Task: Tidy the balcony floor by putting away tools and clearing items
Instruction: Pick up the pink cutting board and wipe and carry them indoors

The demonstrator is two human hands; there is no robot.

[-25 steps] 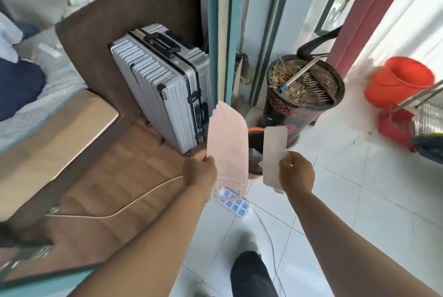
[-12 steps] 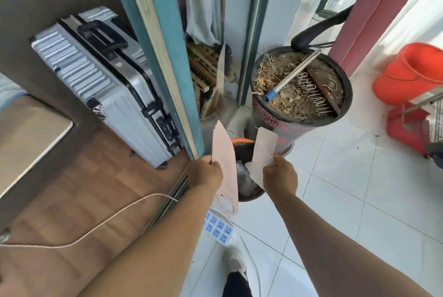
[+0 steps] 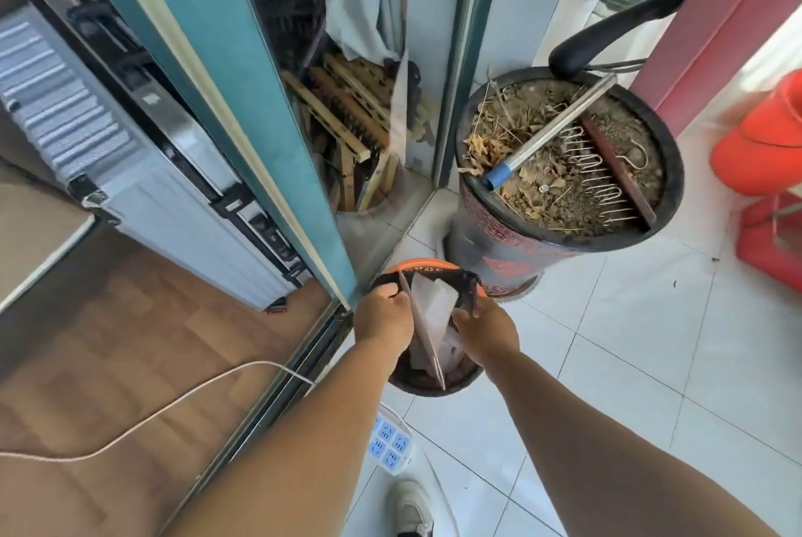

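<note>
Both hands, left hand (image 3: 382, 315) and right hand (image 3: 486, 334), are gripping paper sheets (image 3: 427, 311) over the bin (image 3: 427, 382) below; drop pending, rake (image 3: 603, 159) beyond untouched.

Bin (image 3: 427, 384) before the planter (image 3: 520, 250), suitcase (image 3: 143, 206) left, power strip (image 3: 390, 445) nearer.

Left hand (image 3: 382, 315), right hand (image 3: 486, 334), both curled.

Bin (image 3: 427, 384) hemmed: door frame (image 3: 277, 172) left, planter (image 3: 560, 233) behind; tiled floor (image 3: 629, 363) right open.
</note>
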